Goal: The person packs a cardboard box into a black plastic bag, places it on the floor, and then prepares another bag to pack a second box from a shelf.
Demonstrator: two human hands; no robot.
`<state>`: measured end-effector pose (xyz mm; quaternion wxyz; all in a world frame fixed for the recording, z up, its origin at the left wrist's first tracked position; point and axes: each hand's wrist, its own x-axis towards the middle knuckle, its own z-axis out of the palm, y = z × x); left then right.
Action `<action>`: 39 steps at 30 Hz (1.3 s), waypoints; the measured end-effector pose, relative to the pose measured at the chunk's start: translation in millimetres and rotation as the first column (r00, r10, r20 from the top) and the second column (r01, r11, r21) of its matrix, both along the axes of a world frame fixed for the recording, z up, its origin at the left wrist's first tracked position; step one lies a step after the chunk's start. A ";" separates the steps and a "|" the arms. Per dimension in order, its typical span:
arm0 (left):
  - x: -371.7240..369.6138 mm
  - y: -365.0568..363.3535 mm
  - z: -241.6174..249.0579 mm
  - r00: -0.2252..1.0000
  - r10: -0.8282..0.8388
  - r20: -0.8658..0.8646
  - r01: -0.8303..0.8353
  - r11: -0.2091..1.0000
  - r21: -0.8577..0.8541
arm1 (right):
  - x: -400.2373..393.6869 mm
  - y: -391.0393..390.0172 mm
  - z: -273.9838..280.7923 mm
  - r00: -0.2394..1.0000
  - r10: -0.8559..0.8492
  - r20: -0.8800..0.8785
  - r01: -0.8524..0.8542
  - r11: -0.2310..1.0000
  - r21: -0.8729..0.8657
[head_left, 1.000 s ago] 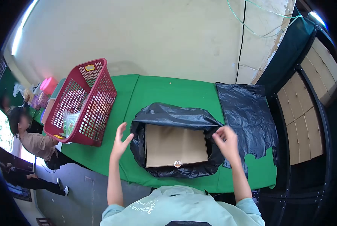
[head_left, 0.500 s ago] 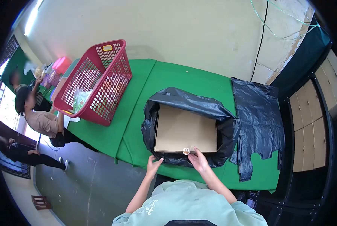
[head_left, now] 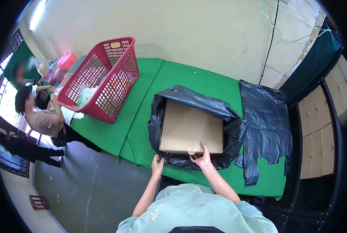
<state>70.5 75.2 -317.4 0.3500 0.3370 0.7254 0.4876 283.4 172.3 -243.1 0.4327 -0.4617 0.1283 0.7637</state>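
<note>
A flat brown cardboard box (head_left: pixel 191 126) with a round sticker (head_left: pixel 191 151) on its near edge lies inside a black plastic bag (head_left: pixel 181 94). The bag's mouth is open around it. My right hand (head_left: pixel 202 159) grips the box's near edge right of the sticker, thumb on the top and fingers bent against the front side. At the bag's near left corner, my left hand (head_left: pixel 157 166) has its fingertips closed on the plastic rim.
A second black bag (head_left: pixel 264 128) lies flat on the green-covered table (head_left: pixel 142 97), to the right. On the left stands a red perforated basket (head_left: pixel 115 93) holding a plastic packet (head_left: pixel 85 95). Stacked cardboard boxes (head_left: pixel 317 132) fill a black rack. Several people (head_left: pixel 45 120) stand at left.
My right hand has shifted slightly up and left, its thumb now further onto the box top. My left hand has risen a little and its fingers have drawn together on the bag rim.
</note>
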 end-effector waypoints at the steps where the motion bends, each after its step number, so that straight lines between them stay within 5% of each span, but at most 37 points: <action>1: -0.6 -0.2 0.1 0.999 -0.010 0.039 0.010 1.000 -0.007 | 0.4 -2.0 -4.2 1.000 -0.022 -0.004 0.022 1.000 -0.009; 6: -0.2 0.9 58.1 0.942 -0.014 0.335 0.040 0.997 -0.072 | 11.4 -10.4 1.7 0.995 -0.032 0.093 0.023 0.995 0.095; 8: 4.7 -0.7 79.9 0.931 0.000 0.364 0.023 0.998 -0.059 | 26.0 -2.7 -6.4 0.999 0.023 0.026 -0.030 0.962 0.272; 13: 10.4 1.6 126.5 0.949 -0.106 0.296 0.051 0.981 0.190 | 49.0 10.9 91.5 0.983 0.108 0.147 -0.141 0.963 0.230; 16: 5.6 9.4 158.7 0.955 -0.108 0.277 0.024 0.957 0.290 | 64.4 11.5 117.6 0.992 0.103 0.077 -0.114 0.981 0.157; 22: 10.5 19.6 126.2 0.982 0.107 0.157 -0.162 0.903 0.398 | 95.5 14.3 170.1 0.968 0.232 -0.095 -0.219 0.966 0.136; 24: 21.2 13.7 114.9 0.968 -0.002 0.249 -0.082 0.942 0.326 | 109.4 19.0 173.4 0.953 0.236 -0.189 -0.220 0.970 0.104; 26: 40.7 7.1 134.3 0.808 0.048 0.587 -0.125 0.988 0.092 | 115.1 19.7 180.2 0.945 0.234 -0.229 -0.222 0.972 0.076; 28: 57.8 -4.5 135.0 0.731 -0.115 0.673 -0.011 0.984 0.180 | 116.5 18.7 192.8 0.946 0.255 -0.202 -0.245 0.967 0.077; 32: 86.1 2.3 126.3 0.824 -0.314 0.471 0.183 0.935 0.304 | 114.7 12.7 206.2 0.945 0.307 -0.110 -0.294 0.948 0.120; 36: 86.9 20.5 168.7 0.752 -0.152 0.641 -0.027 0.965 0.260 | 113.6 2.4 223.8 0.937 0.300 -0.178 -0.277 0.950 0.144; 39: 80.0 20.6 192.3 0.776 -0.202 0.598 0.071 0.969 0.236 | 111.6 2.1 229.2 0.921 0.272 -0.277 -0.229 0.957 0.181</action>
